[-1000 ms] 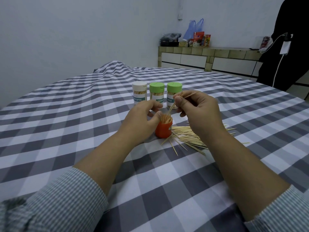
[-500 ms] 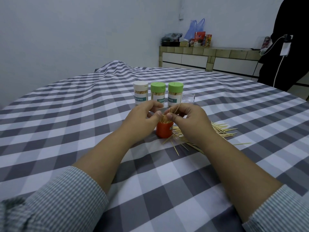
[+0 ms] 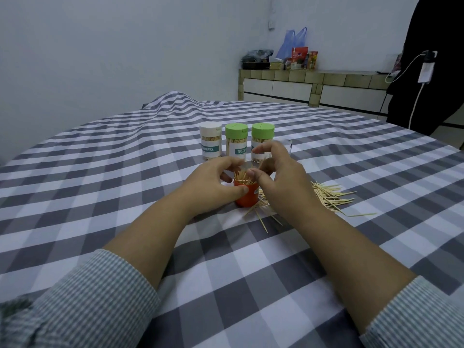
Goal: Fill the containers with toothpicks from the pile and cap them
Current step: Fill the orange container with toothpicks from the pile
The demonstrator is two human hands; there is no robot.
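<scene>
My left hand point(image 3: 216, 184) grips the orange container point(image 3: 247, 197), thumb on its near side and fingers curled round the far side. The container stands upright on the checked tablecloth point(image 3: 100, 187), uncapped, with toothpicks point(image 3: 242, 176) sticking out of its mouth at loose angles. My right hand point(image 3: 281, 182) is just beside it on the right, thumb tip at the rim touching the toothpick ends, while the other fingers are relaxed and spread above and behind the container; they hold nothing that I can see.

The pile of toothpicks point(image 3: 329, 197) lies flat on the cloth to the right of the container, partly hidden under my right wrist, with a few strays point(image 3: 261, 219) scattered in front of it.

Behind my hands stand three filled, capped containers in a row: one with a white cap point(image 3: 210, 143), then two with green caps point(image 3: 236, 144) point(image 3: 262, 140). The right one is partly covered by my right fingers. A small clear object point(image 3: 287, 145) sits just right of them; I cannot tell what it is.
</scene>
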